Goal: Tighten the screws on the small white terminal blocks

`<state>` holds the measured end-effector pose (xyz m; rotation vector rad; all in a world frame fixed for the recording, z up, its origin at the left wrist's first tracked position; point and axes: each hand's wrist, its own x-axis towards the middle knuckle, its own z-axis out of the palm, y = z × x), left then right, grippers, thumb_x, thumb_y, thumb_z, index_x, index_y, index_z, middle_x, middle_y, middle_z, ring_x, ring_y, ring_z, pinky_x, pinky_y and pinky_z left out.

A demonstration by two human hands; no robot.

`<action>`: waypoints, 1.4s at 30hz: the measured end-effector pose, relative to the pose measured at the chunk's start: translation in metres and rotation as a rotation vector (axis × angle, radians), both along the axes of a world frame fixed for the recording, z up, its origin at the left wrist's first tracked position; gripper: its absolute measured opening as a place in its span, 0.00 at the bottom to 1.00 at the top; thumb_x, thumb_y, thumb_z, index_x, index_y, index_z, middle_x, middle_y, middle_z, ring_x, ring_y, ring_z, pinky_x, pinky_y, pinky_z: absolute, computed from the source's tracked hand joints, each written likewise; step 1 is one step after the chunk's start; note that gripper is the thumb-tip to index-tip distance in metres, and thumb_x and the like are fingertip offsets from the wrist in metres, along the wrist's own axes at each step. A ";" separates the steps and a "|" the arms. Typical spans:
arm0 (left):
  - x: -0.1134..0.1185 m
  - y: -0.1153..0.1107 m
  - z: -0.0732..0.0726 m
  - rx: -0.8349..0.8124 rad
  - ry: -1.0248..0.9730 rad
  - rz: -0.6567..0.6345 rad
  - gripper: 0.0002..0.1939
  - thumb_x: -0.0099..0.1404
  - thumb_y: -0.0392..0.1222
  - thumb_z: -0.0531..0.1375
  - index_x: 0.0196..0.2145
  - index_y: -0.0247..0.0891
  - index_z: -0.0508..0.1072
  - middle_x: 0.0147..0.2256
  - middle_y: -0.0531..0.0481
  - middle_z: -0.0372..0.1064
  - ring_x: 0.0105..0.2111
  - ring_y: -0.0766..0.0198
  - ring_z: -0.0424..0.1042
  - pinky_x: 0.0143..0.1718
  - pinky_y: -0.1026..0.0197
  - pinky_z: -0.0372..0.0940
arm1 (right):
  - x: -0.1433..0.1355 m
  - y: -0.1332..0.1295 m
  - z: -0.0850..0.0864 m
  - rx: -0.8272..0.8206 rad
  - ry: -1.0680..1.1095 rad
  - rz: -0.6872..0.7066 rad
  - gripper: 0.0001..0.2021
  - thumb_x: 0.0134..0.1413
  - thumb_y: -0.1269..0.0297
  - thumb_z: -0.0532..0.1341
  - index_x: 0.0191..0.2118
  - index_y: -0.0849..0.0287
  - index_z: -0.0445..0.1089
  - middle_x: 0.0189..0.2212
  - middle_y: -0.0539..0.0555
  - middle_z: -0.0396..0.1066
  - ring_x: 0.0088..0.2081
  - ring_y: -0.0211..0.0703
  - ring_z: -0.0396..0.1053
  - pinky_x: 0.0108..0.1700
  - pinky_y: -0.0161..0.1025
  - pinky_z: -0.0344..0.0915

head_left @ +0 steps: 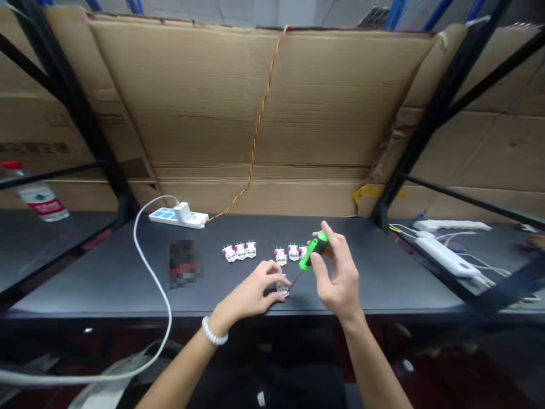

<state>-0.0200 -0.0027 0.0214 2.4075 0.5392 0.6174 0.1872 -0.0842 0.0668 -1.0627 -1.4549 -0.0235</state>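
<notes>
A small white block-shaped part [282,288] sits near the front edge of the matte black tabletop [374,272], and serves here as the landmark. The left hand [258,287] comes in from its left, thumb and fingertips pinched on it. At its right side, the thin metal shaft of a green-and-black-handled screwdriver [313,251] slants down to it; the right hand [338,278] has thumb and fingers closed about that handle. Beyond the block stand three white-and-purple units [293,252], the rightmost partly hidden by the screwdriver; farther left of it is another trio of similar units [240,251]. Work on the block seems under way and unfinished, since the driver is at it; whether the six others are done or waiting, I cannot tell. Well beyond and left of the block lies a white-and-blue power strip [196,219].
</notes>
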 end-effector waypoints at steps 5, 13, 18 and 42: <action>0.000 0.000 0.001 -0.010 -0.005 0.007 0.13 0.70 0.38 0.69 0.52 0.45 0.81 0.53 0.45 0.68 0.56 0.53 0.69 0.65 0.49 0.66 | -0.001 -0.001 -0.001 0.000 0.002 0.011 0.30 0.72 0.65 0.59 0.75 0.48 0.57 0.56 0.61 0.68 0.50 0.51 0.74 0.52 0.51 0.77; 0.000 0.000 0.000 0.006 -0.008 -0.002 0.12 0.71 0.38 0.68 0.51 0.44 0.82 0.52 0.44 0.69 0.56 0.52 0.69 0.64 0.49 0.66 | 0.000 0.000 -0.002 0.000 -0.015 0.028 0.31 0.72 0.65 0.58 0.76 0.49 0.56 0.56 0.62 0.69 0.49 0.51 0.75 0.51 0.50 0.77; -0.001 -0.001 0.001 0.007 -0.012 -0.008 0.09 0.72 0.40 0.67 0.49 0.45 0.83 0.53 0.44 0.68 0.57 0.53 0.69 0.65 0.49 0.66 | 0.003 -0.002 -0.001 0.023 -0.004 0.021 0.31 0.71 0.65 0.59 0.76 0.49 0.57 0.56 0.62 0.69 0.49 0.51 0.75 0.51 0.52 0.78; 0.001 -0.001 -0.003 0.368 0.034 0.149 0.08 0.77 0.40 0.59 0.39 0.40 0.77 0.45 0.44 0.74 0.48 0.53 0.71 0.52 0.50 0.68 | 0.018 -0.005 0.004 0.064 0.028 -0.034 0.30 0.70 0.65 0.60 0.74 0.49 0.59 0.56 0.61 0.69 0.51 0.52 0.75 0.52 0.53 0.78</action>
